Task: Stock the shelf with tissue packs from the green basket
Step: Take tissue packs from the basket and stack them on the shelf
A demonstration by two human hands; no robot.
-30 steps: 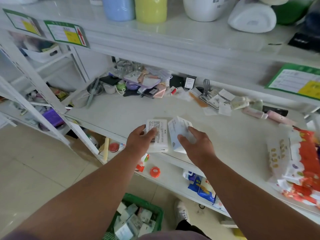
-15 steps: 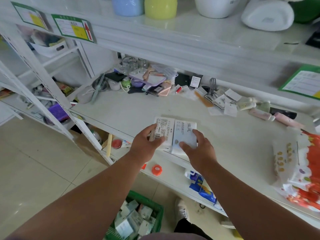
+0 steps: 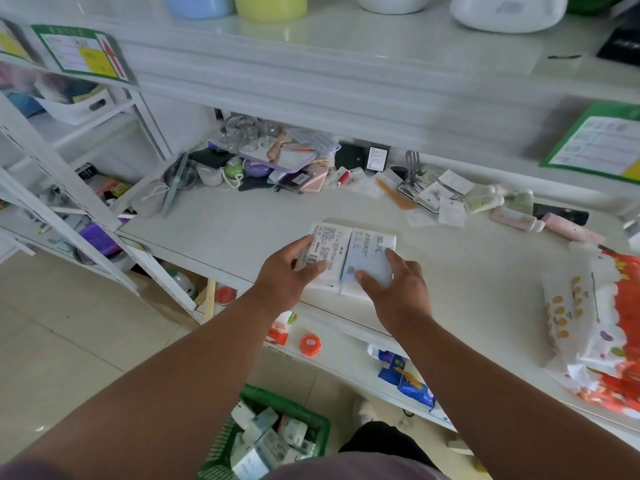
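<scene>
Now lying touching at centre frame: left pack [image 3: 330, 244] and right pack [image 3: 372, 251], with left hand [image 3: 287, 275] and right hand [image 3: 398, 292] gripping one each; sitting near the shelf [image 3: 242, 230] edge, likely risking tipping off on release

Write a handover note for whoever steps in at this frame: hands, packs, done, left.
Left hand holds the left pack; right hand holds the right pack.
They sit side by side, touching, at the shelf front edge; whether fully set down is unclear.
The basket on the floor holds spare packs.
Done: two packs at the shelf.
Left: release them, shelve the rest.
</scene>
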